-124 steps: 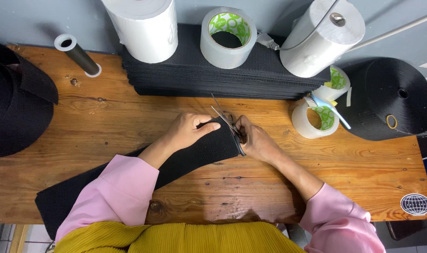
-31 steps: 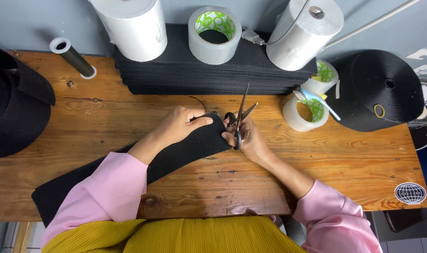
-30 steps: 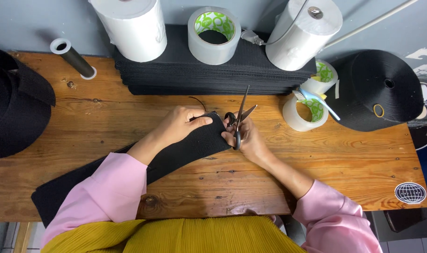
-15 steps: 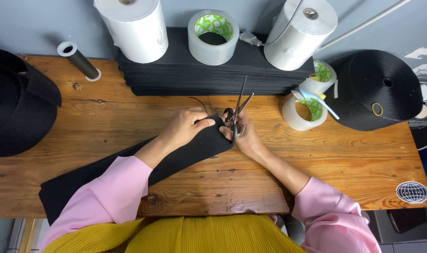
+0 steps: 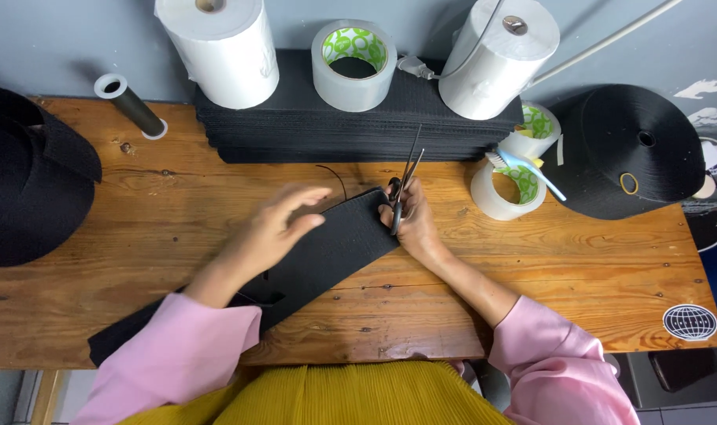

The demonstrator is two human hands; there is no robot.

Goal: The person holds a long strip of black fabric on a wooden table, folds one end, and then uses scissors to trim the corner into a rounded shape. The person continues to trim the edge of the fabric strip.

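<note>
Behind, along wall: stack of black sheets (image 5: 358,130) bearing two white rolls and clear tape roll (image 5: 353,55). Black strip (image 5: 327,252) flat on wooden counter (image 5: 531,260), slanting toward near-left edge. Left hand (image 5: 276,228) released, fingers spread, blurred over strip. Right hand (image 5: 409,224) grasping scissors (image 5: 404,181) at strip's far end, blades slightly parted, pointing away. Round dark sticker (image 5: 690,322) at counter's near-right corner.

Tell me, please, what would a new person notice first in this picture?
Most striking are the two hands at the table's middle: the right hand holds scissors with blades pointing away, at the end of a long black strip, while the left hand hovers blurred over it. Behind, white rolls and a tape ring stand on a stack of black sheets.
</note>
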